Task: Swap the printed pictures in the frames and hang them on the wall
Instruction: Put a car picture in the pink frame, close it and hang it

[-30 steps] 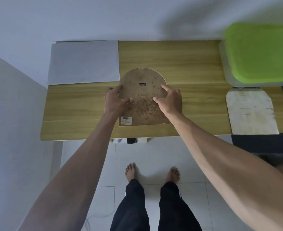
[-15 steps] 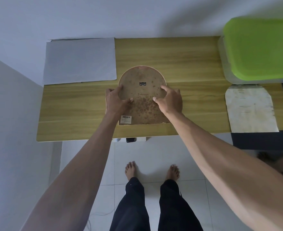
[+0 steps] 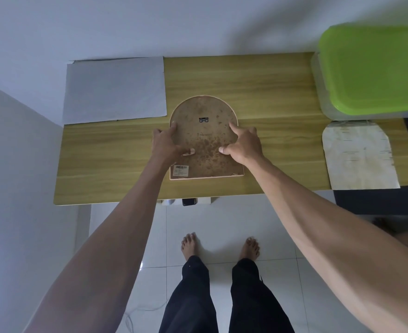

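Observation:
An arch-shaped picture frame (image 3: 205, 138) lies face down on the wooden table (image 3: 270, 97), its brown speckled backing board up, with a small metal hanger near the top and a barcode label at the lower left. My left hand (image 3: 168, 146) grips its left edge, thumb pressed on the backing. My right hand (image 3: 242, 144) grips the right edge the same way. A white arch-shaped sheet (image 3: 359, 155), stained, lies flat at the table's right end.
A large grey-white sheet (image 3: 115, 90) lies at the table's back left against the wall. A clear bin with a green lid (image 3: 373, 68) stands at the back right. A dark surface (image 3: 378, 198) adjoins the table on the right. My bare feet stand on white tiles.
The frame and both hands keep the same hold. My fingers have shifted slightly along the frame's edges; the camera view has moved a little.

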{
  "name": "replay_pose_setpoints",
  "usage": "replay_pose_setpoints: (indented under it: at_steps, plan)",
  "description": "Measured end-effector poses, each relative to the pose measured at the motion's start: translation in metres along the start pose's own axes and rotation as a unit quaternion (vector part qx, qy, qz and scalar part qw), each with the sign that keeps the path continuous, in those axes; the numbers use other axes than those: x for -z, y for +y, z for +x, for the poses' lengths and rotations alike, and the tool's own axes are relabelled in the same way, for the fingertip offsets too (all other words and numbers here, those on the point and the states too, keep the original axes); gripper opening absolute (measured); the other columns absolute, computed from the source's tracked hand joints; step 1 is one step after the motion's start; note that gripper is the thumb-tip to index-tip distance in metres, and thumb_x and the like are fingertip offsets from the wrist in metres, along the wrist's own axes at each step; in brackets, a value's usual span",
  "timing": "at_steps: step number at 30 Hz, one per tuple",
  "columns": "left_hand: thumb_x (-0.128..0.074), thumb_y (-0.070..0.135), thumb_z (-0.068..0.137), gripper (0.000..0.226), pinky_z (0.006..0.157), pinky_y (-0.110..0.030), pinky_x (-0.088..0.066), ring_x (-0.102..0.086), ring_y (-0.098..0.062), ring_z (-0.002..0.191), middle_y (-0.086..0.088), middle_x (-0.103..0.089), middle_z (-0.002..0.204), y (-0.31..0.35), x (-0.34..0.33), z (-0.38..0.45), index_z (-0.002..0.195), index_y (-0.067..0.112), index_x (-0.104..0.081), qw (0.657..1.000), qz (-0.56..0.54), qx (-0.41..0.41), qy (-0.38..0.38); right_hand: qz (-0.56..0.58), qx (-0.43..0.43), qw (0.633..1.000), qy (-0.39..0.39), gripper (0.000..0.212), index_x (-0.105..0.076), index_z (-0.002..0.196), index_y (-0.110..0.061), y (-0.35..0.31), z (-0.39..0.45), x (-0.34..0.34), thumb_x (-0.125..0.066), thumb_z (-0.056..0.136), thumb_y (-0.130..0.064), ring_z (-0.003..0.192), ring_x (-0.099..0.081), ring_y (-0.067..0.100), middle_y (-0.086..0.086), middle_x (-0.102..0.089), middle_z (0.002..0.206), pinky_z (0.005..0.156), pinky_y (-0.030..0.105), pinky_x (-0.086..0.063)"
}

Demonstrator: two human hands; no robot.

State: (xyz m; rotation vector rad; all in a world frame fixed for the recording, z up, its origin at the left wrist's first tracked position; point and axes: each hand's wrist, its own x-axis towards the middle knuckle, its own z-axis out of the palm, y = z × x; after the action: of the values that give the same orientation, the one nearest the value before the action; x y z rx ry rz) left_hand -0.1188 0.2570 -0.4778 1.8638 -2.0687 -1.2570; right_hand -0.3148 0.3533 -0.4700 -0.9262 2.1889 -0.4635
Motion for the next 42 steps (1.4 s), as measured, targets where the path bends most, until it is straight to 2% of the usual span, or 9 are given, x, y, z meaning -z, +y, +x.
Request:
replay_pose_setpoints:
  at_steps: [5, 12, 20, 24, 28, 31, 36, 39, 42]
  plan:
    - [-0.095, 0.027, 0.061, 0.119, 0.097, -0.051, -0.053, -0.045, -0.038, 0.12, -0.012, -0.029, 0.13, 0.004, 0.003, 0.0, 0.155, 0.03, -0.022, 0.996, 0.074, -0.007, -0.046, -0.054, 0.013, 0.996, -0.063, 0.114, -0.02, 0.159, -0.031, -0.001, -0.003, 0.005, -0.091, 0.07, -0.033, 0.134, -0.035, 0.03, 0.009, -0.028, 0.14, 0.112, 0.043, -0.04]
    - [-0.09, 0.036, 0.068, 0.108, 0.102, -0.052, -0.048, -0.043, -0.039, 0.122, -0.014, -0.032, 0.128, -0.001, -0.005, -0.005, 0.154, 0.029, -0.025, 0.995, 0.092, -0.025, -0.008, -0.104, 0.021, 0.994, -0.024, 0.106, -0.023, 0.158, -0.034, -0.003, -0.006, 0.001, -0.088, 0.075, -0.037, 0.129, -0.042, 0.032, 0.008, -0.029, 0.144, 0.099, 0.039, -0.048]
    - [-0.09, 0.035, 0.068, 0.107, 0.105, -0.052, -0.047, -0.04, -0.041, 0.126, -0.015, -0.029, 0.133, -0.004, -0.002, -0.013, 0.154, 0.029, -0.027, 0.995, 0.09, -0.026, -0.033, -0.104, 0.047, 0.988, -0.102, 0.112, -0.017, 0.159, -0.032, 0.006, -0.011, 0.013, -0.089, 0.074, -0.025, 0.142, -0.029, 0.032, 0.007, -0.013, 0.156, 0.114, 0.039, -0.036]
    - [-0.094, 0.029, 0.062, 0.121, 0.087, -0.041, -0.055, -0.039, -0.036, 0.122, -0.015, -0.026, 0.134, 0.002, 0.001, -0.016, 0.155, 0.031, -0.018, 0.99, 0.124, -0.032, -0.056, -0.107, 0.05, 0.989, -0.084, 0.11, -0.02, 0.159, -0.032, 0.007, -0.012, 0.009, -0.09, 0.073, -0.023, 0.141, -0.031, 0.032, 0.007, -0.014, 0.156, 0.112, 0.042, -0.04]
    - [-0.094, 0.026, 0.061, 0.118, 0.086, -0.053, -0.057, -0.042, -0.039, 0.119, -0.015, -0.027, 0.133, 0.003, -0.004, -0.02, 0.154, 0.033, -0.021, 0.992, 0.112, -0.02, -0.045, -0.099, 0.037, 0.992, -0.069, 0.109, -0.023, 0.158, -0.033, 0.005, -0.012, 0.004, -0.089, 0.073, -0.019, 0.139, -0.033, 0.032, 0.006, -0.016, 0.154, 0.111, 0.043, -0.041]
    - [-0.096, 0.025, 0.056, 0.12, 0.09, -0.054, -0.056, -0.047, -0.043, 0.117, -0.017, -0.027, 0.136, 0.005, -0.003, -0.023, 0.152, 0.037, -0.025, 0.996, 0.08, 0.007, -0.041, -0.071, 0.023, 0.995, -0.07, 0.109, -0.023, 0.158, -0.033, 0.002, -0.012, 0.004, -0.089, 0.074, -0.014, 0.137, -0.036, 0.033, 0.005, -0.017, 0.152, 0.112, 0.044, -0.042]
    - [-0.096, 0.024, 0.057, 0.121, 0.113, -0.051, -0.039, -0.038, -0.042, 0.131, -0.016, -0.031, 0.138, 0.001, -0.009, -0.026, 0.154, 0.038, -0.025, 0.999, -0.014, 0.035, -0.015, 0.036, 0.001, 0.997, -0.073, 0.106, -0.028, 0.158, -0.028, 0.003, -0.011, 0.008, -0.087, 0.071, -0.009, 0.136, -0.043, 0.032, 0.009, -0.03, 0.152, 0.113, 0.04, -0.04]
    - [-0.097, 0.025, 0.052, 0.117, 0.11, -0.047, -0.044, -0.046, -0.03, 0.131, -0.004, -0.043, 0.139, -0.006, -0.008, -0.026, 0.152, 0.032, -0.036, 0.993, -0.106, 0.046, -0.012, 0.184, 0.003, 0.982, -0.05, 0.091, -0.04, 0.153, -0.021, 0.007, -0.011, 0.016, -0.081, 0.074, -0.004, 0.127, -0.057, 0.021, 0.003, -0.052, 0.148, 0.11, 0.036, -0.046]
    - [-0.098, 0.022, 0.047, 0.113, 0.1, -0.044, -0.053, -0.059, -0.025, 0.12, -0.003, -0.052, 0.142, -0.009, -0.004, -0.031, 0.147, 0.029, -0.046, 0.975, -0.217, 0.047, -0.022, 0.277, 0.004, 0.96, -0.024, 0.076, -0.054, 0.144, -0.025, 0.008, -0.014, 0.017, -0.078, 0.075, -0.004, 0.108, -0.069, 0.014, -0.004, -0.068, 0.126, 0.099, 0.037, -0.055]
